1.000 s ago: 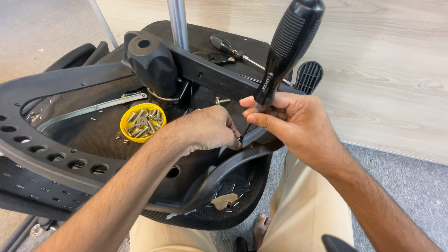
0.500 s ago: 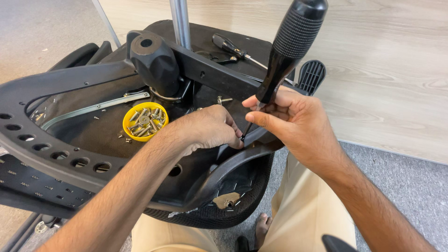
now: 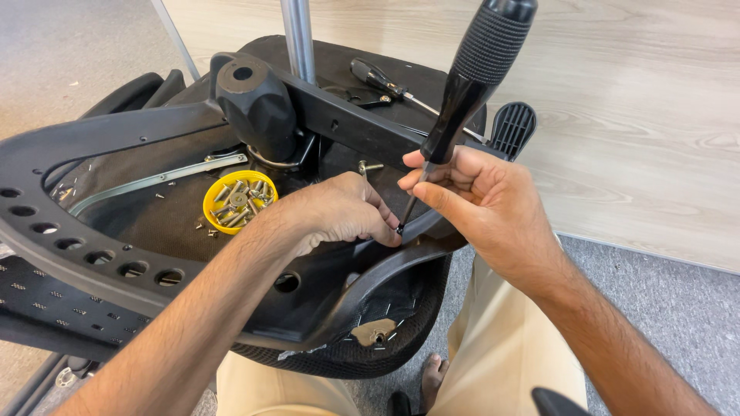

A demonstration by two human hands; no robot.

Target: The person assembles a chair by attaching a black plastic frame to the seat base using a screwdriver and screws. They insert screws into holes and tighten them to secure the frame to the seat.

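An upturned black office chair (image 3: 92,231) lies across my lap, its underside facing up. My right hand (image 3: 486,208) grips the thin shaft of a large black-handled screwdriver (image 3: 478,69), which stands nearly upright. Its tip (image 3: 401,227) rests at the curved black armrest bracket (image 3: 385,270). My left hand (image 3: 339,212) pinches at that same spot, fingertips closed around the tip; what they hold is hidden. A yellow cup (image 3: 237,200) with several screws sits on the seat's underside, left of my left hand.
A second, smaller screwdriver (image 3: 385,81) lies on the chair base at the back. The chrome gas cylinder (image 3: 299,38) rises behind the black mechanism housing (image 3: 254,104). A loose bolt (image 3: 368,166) lies near my hands. Grey carpet and a pale wood panel surround the chair.
The screwdriver handle has tilted slightly and my right hand has shifted its grip lower on the shaft. My left hand stays pinched at the tip.
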